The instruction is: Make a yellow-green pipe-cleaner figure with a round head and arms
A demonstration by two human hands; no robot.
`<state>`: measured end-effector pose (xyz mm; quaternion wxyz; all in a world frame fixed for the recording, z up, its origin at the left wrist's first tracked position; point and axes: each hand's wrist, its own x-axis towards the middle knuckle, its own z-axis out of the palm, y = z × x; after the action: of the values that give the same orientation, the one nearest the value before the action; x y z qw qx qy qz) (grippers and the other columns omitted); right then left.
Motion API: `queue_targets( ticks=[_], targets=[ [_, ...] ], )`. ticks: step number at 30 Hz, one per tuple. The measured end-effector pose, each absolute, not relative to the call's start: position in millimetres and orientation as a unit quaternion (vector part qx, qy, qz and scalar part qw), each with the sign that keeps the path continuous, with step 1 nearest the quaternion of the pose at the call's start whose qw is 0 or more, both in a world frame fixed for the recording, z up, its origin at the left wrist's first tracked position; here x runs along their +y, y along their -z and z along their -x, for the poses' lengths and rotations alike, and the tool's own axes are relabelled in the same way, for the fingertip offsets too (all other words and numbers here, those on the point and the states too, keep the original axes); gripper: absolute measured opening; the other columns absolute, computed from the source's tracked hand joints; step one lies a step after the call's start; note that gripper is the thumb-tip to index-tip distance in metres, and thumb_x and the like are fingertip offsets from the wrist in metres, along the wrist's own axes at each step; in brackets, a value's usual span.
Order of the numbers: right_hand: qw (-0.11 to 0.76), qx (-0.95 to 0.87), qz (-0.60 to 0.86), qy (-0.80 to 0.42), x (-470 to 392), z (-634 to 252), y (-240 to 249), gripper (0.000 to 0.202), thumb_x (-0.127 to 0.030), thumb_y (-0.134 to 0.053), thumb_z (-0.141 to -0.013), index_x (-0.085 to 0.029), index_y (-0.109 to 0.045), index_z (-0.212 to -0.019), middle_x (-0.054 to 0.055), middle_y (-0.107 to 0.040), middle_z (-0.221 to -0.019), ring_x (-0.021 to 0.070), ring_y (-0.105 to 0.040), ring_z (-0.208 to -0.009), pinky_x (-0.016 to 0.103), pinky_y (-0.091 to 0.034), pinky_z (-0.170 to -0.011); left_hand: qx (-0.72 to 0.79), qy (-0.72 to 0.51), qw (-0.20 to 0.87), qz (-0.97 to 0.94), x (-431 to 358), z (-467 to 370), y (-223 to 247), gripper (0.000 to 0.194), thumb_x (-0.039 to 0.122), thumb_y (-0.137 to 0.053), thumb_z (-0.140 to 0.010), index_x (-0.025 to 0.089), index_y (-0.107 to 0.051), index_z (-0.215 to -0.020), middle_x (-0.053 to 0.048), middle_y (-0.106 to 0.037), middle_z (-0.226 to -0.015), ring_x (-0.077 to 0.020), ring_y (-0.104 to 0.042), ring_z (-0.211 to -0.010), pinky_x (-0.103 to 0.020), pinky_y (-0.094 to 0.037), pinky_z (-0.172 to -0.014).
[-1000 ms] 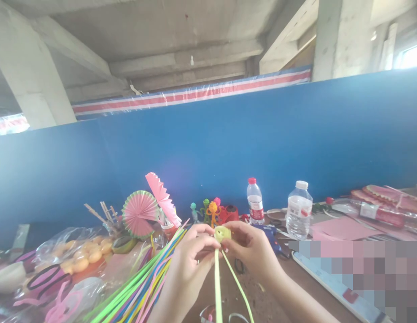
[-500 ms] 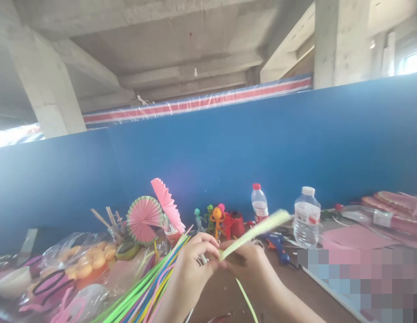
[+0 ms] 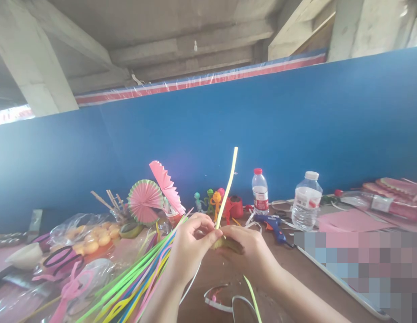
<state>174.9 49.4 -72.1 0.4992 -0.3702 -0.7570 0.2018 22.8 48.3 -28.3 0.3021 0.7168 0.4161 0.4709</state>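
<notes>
A pale yellow pipe cleaner (image 3: pixel 230 181) stands upright, pinched between the thumb and fingers of my left hand (image 3: pixel 195 240). Close against it, my right hand (image 3: pixel 252 246) is curled with its fingertips partly hidden, gripping the same work. A small yellow-green piece (image 3: pixel 225 242) shows between the hands; its shape is mostly covered. Below my right wrist a yellow-green strip (image 3: pixel 251 294) hangs down, and I cannot tell whether it belongs to the same pipe cleaner. Under my left forearm lies a bundle of coloured pipe cleaners (image 3: pixel 134 273).
Behind my hands stand small colourful figures (image 3: pixel 213 199), a red spool (image 3: pixel 235 206) and pink paper fans (image 3: pixel 145 202). A blue glue gun (image 3: pixel 275 226) and two water bottles, one red-capped (image 3: pixel 260 193), one white-capped (image 3: pixel 307 202), stand right. Orange balls (image 3: pixel 97 240) lie left.
The pale yellow pipe cleaner has swung from slanting right to nearly upright. My hands stay together, and the view has tilted down, showing more of the table.
</notes>
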Motion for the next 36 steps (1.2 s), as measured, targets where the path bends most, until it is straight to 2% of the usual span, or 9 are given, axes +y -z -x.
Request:
queue_targets(
  ticks=[3, 8, 11, 14, 20, 25, 30, 33, 36],
  targets=[
    [0.509, -0.747, 0.371, -0.214, 47.9, -173.9, 72.9, 0.026, -0.010, -0.064, -0.068, -0.024, -0.062, -0.089, -0.003, -0.064, -0.071, 0.0123, -0.056, -0.059, 0.021, -0.044, -0.057, 0.426, -0.476, 0.286, -0.714, 47.6, -22.2, 28.6, 0.016, 0.026, -0.058, -0.077, 0.016, -0.054, -0.065, 0.000, -0.052, -0.074, -0.0130, -0.051, -0.070, -0.023, -0.039, -0.064],
    [0.529, -0.728, 0.336, -0.279, 44.2, -173.0, 74.9, 0.040, -0.005, -0.061, -0.067, -0.026, -0.054, -0.100, -0.003, -0.066, -0.088, 0.0124, -0.063, -0.077, 0.019, -0.049, -0.064, 0.425, -0.466, 0.302, -0.715, 49.5, -20.6, 28.9, 0.014, 0.026, -0.060, -0.075, 0.016, -0.057, -0.066, -0.001, -0.054, -0.075, -0.0139, -0.051, -0.070, -0.023, -0.039, -0.062],
    [0.538, -0.725, 0.335, -0.271, 42.9, -172.6, 77.1, 0.045, -0.007, -0.062, -0.067, -0.028, -0.049, -0.105, -0.003, -0.067, -0.091, 0.0119, -0.064, -0.079, 0.018, -0.050, -0.064, 0.424, -0.469, 0.319, -0.706, 49.4, -21.1, 26.6, 0.012, 0.023, -0.060, -0.075, 0.016, -0.057, -0.066, -0.001, -0.053, -0.074, -0.0133, -0.050, -0.069, -0.022, -0.037, -0.062],
    [0.537, -0.733, 0.342, -0.241, 41.9, -172.7, 77.6, 0.045, -0.009, -0.064, -0.068, -0.029, -0.047, -0.105, -0.003, -0.067, -0.090, 0.0119, -0.064, -0.078, 0.018, -0.049, -0.063, 0.423, -0.465, 0.363, -0.688, 48.7, -22.8, 25.7, 0.010, 0.021, -0.060, -0.074, 0.016, -0.054, -0.067, 0.001, -0.050, -0.069, -0.0113, -0.046, -0.064, -0.021, -0.035, -0.059],
    [0.529, -0.765, 0.315, -0.191, 42.0, -173.3, 78.7, 0.039, -0.010, -0.063, -0.070, -0.028, -0.048, -0.101, -0.003, -0.065, -0.089, 0.0104, -0.063, -0.076, 0.018, -0.048, -0.067, 0.374, -0.516, 0.474, -0.608, 48.7, -26.5, 28.5, 0.021, 0.025, -0.063, -0.071, 0.022, -0.044, -0.080, 0.006, -0.048, -0.066, -0.0086, -0.041, -0.057, -0.018, -0.032, -0.052],
    [0.538, -0.770, 0.302, -0.163, 43.7, -173.3, 83.3, 0.038, -0.012, -0.062, -0.072, -0.027, -0.047, -0.103, -0.003, -0.065, -0.086, 0.0097, -0.063, -0.073, 0.017, -0.048, -0.066, 0.421, -0.454, 0.403, -0.674, 44.6, -23.4, 20.2, 0.007, 0.024, -0.056, -0.076, 0.017, -0.055, -0.074, 0.003, -0.049, -0.065, -0.0100, -0.043, -0.061, -0.020, -0.033, -0.057],
    [0.555, -0.759, 0.305, -0.149, 42.9, -172.7, 82.6, 0.032, -0.015, -0.062, -0.073, -0.025, -0.050, -0.100, -0.002, -0.066, -0.087, 0.0105, -0.063, -0.072, 0.018, -0.049, -0.067, 0.466, -0.416, 0.291, -0.725, 43.8, -20.8, 19.2, 0.015, 0.027, -0.051, -0.080, 0.017, -0.058, -0.070, 0.001, -0.052, -0.067, -0.0136, -0.048, -0.064, -0.023, -0.036, -0.059],
    [0.569, -0.740, 0.306, -0.186, 41.8, -172.3, 80.3, 0.028, -0.020, -0.063, -0.074, -0.024, -0.052, -0.099, 0.001, -0.066, -0.088, 0.0131, -0.064, -0.075, 0.021, -0.050, -0.068, 0.437, -0.441, 0.227, -0.751, 45.3, -20.5, 22.7, 0.023, 0.028, -0.046, -0.084, 0.018, -0.059, -0.069, -0.002, -0.055, -0.076, -0.0166, -0.052, -0.076, -0.025, -0.038, -0.069],
    [0.584, -0.717, 0.313, -0.216, 42.7, -172.6, 78.6, 0.028, -0.023, -0.066, -0.072, -0.023, -0.053, -0.097, 0.002, -0.066, -0.086, 0.0149, -0.064, -0.075, 0.023, -0.050, -0.069, 0.404, -0.452, 0.229, -0.761, 45.4, -18.7, 24.7, 0.027, 0.028, -0.039, -0.087, 0.019, -0.063, -0.078, -0.004, -0.059, -0.091, -0.0185, -0.053, -0.090, -0.027, -0.037, -0.080]
  ],
)
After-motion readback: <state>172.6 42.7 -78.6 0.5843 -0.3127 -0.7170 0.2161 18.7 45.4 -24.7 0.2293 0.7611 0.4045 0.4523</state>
